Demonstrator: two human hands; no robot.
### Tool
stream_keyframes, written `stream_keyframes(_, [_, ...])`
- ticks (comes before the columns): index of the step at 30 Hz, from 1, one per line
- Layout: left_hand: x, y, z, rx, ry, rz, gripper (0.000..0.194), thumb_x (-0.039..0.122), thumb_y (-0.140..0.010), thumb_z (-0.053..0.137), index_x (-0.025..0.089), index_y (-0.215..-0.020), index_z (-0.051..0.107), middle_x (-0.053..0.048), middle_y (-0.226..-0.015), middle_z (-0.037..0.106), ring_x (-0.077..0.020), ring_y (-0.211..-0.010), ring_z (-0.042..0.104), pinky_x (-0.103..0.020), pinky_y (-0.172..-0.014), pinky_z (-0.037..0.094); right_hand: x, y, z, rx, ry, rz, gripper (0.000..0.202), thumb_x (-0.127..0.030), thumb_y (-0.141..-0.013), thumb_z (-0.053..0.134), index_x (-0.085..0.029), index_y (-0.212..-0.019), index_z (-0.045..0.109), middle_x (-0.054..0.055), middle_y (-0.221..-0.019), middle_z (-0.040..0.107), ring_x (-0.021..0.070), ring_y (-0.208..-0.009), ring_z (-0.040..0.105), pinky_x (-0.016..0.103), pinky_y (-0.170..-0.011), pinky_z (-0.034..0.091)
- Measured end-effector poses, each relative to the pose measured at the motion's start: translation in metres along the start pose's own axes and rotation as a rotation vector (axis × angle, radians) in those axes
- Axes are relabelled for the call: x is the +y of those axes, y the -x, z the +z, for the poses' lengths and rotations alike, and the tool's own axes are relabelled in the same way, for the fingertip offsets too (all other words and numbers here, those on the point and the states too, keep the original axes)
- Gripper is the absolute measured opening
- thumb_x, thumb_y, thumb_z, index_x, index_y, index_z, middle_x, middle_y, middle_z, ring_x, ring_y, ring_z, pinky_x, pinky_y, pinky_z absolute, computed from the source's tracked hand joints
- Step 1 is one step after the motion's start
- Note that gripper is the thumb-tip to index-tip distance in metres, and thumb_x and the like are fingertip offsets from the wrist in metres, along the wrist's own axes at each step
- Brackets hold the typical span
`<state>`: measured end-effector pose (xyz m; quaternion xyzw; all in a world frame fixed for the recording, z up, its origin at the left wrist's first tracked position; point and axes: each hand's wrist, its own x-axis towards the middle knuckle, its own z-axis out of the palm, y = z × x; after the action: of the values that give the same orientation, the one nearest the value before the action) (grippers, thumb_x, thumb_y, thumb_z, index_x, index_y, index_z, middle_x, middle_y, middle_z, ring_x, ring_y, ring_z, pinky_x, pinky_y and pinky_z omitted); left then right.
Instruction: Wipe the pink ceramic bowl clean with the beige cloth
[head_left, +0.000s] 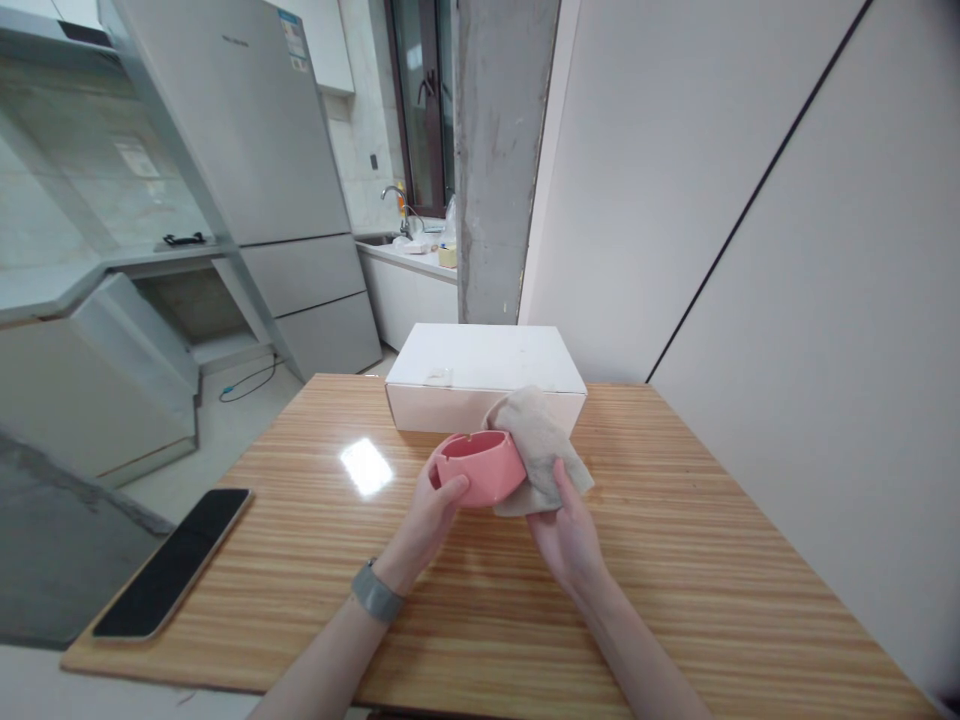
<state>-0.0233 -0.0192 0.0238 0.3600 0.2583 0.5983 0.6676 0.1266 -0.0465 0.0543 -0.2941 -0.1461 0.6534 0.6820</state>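
A pink ashtray [486, 474] with angled sides and small notches in its rim is held above the table, its opening tilted toward the back. My left hand [435, 500] is closed on its left side, with the thumb against the front wall. A beige cloth [541, 450] touches the ashtray's right side and hangs partly in front of the white box. My right hand [568, 528] grips this cloth from below, its thumb on the near face. Some right fingers are hidden behind the cloth. A grey band circles my left wrist.
Behind my hands, a white box [486, 358] stands on the striped wooden table [667, 560]. A dark-screened phone or tablet [176, 565] lies at the table's left edge. Beyond are a fridge [247, 140], a sink counter and a grey pillar [501, 160]; a white panelled wall is at right.
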Motion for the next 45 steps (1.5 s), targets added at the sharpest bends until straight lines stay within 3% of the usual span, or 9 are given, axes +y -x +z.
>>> stream_keyframes(5, [-0.003,-0.003,-0.001,0.112,-0.049,0.034,0.070,0.028,-0.070,0.078,0.021,-0.133,0.048,-0.012,-0.128,0.060,-0.0262,-0.117,0.056,-0.039,-0.101,0.042,0.003,0.000,0.000,0.012,0.017,0.000,0.045,-0.044,-0.074,0.074,-0.023,-0.113,0.068,0.004,-0.119,0.071,0.0244,-0.127,0.053,0.041,-0.107,0.043])
stream_keyframes(11, [0.003,0.002,0.001,-0.062,0.036,-0.051,0.063,0.026,-0.077,0.070,0.023,-0.136,0.048,-0.011,-0.142,0.050,-0.0273,-0.130,0.046,-0.040,-0.107,0.037,-0.003,-0.003,-0.002,0.004,0.027,-0.063,0.043,-0.044,-0.078,0.070,-0.021,-0.114,0.067,0.004,-0.121,0.070,0.0237,-0.127,0.054,0.040,-0.108,0.043])
stream_keyframes(14, [0.008,0.003,0.002,-0.125,-0.014,-0.063,0.076,0.018,-0.067,0.077,0.023,-0.137,0.048,-0.010,-0.144,0.049,-0.0293,-0.135,0.040,-0.040,-0.109,0.035,-0.008,-0.006,-0.003,0.047,0.011,-0.085,0.042,-0.043,-0.078,0.070,-0.020,-0.113,0.068,0.004,-0.117,0.072,0.0236,-0.125,0.055,0.039,-0.105,0.046])
stream_keyframes(19, [0.009,0.001,0.001,-0.127,-0.147,-0.039,0.089,0.014,-0.058,0.084,0.025,-0.138,0.047,-0.011,-0.144,0.050,-0.0322,-0.133,0.042,-0.041,-0.107,0.037,-0.012,-0.008,-0.004,0.003,-0.007,-0.067,0.041,-0.045,-0.082,0.065,-0.020,-0.114,0.068,0.005,-0.118,0.071,0.0239,-0.124,0.056,0.039,-0.102,0.049])
stream_keyframes(26, [0.004,0.002,0.003,-0.131,-0.102,-0.001,0.104,0.022,-0.051,0.090,0.026,-0.142,0.041,-0.012,-0.138,0.054,-0.0332,-0.127,0.049,-0.040,-0.102,0.043,-0.008,-0.002,0.000,-0.031,0.002,0.007,0.040,-0.046,-0.084,0.064,-0.018,-0.112,0.069,0.006,-0.117,0.072,0.0257,-0.120,0.060,0.039,-0.100,0.050])
stream_keyframes(34, [0.007,0.003,0.006,-0.008,-0.039,0.006,0.092,0.030,-0.060,0.084,0.022,-0.140,0.040,-0.014,-0.134,0.055,-0.0292,-0.118,0.055,-0.039,-0.094,0.047,-0.002,0.000,-0.002,0.025,-0.002,0.016,0.039,-0.043,-0.081,0.068,-0.020,-0.113,0.068,0.003,-0.115,0.073,0.0241,-0.121,0.058,0.038,-0.103,0.048])
stream_keyframes(39, [0.004,-0.001,0.002,0.101,-0.163,0.050,0.096,0.026,-0.056,0.085,0.022,-0.140,0.039,-0.014,-0.128,0.059,-0.0256,-0.105,0.062,-0.036,-0.087,0.051,0.004,0.000,-0.001,-0.011,0.017,-0.032,0.043,-0.044,-0.077,0.072,-0.022,-0.114,0.068,0.004,-0.122,0.069,0.0242,-0.125,0.055,0.040,-0.106,0.045])
stream_keyframes(42, [0.000,-0.004,-0.003,0.168,-0.254,0.086,0.088,0.027,-0.059,0.084,0.021,-0.137,0.043,-0.014,-0.129,0.059,-0.0254,-0.110,0.060,-0.035,-0.091,0.048,0.009,-0.001,-0.002,-0.005,0.028,-0.040,0.043,-0.045,-0.076,0.072,-0.023,-0.114,0.068,0.003,-0.123,0.069,0.0232,-0.125,0.055,0.040,-0.108,0.042])
stream_keyframes(45, [-0.001,-0.006,-0.004,0.143,-0.281,0.101,0.077,0.029,-0.064,0.082,0.018,-0.133,0.049,-0.013,-0.128,0.061,-0.0272,-0.115,0.057,-0.036,-0.095,0.046,0.010,-0.002,-0.004,0.012,0.025,-0.023,0.042,-0.044,-0.077,0.072,-0.023,-0.113,0.068,0.003,-0.121,0.070,0.0228,-0.126,0.054,0.040,-0.108,0.043])
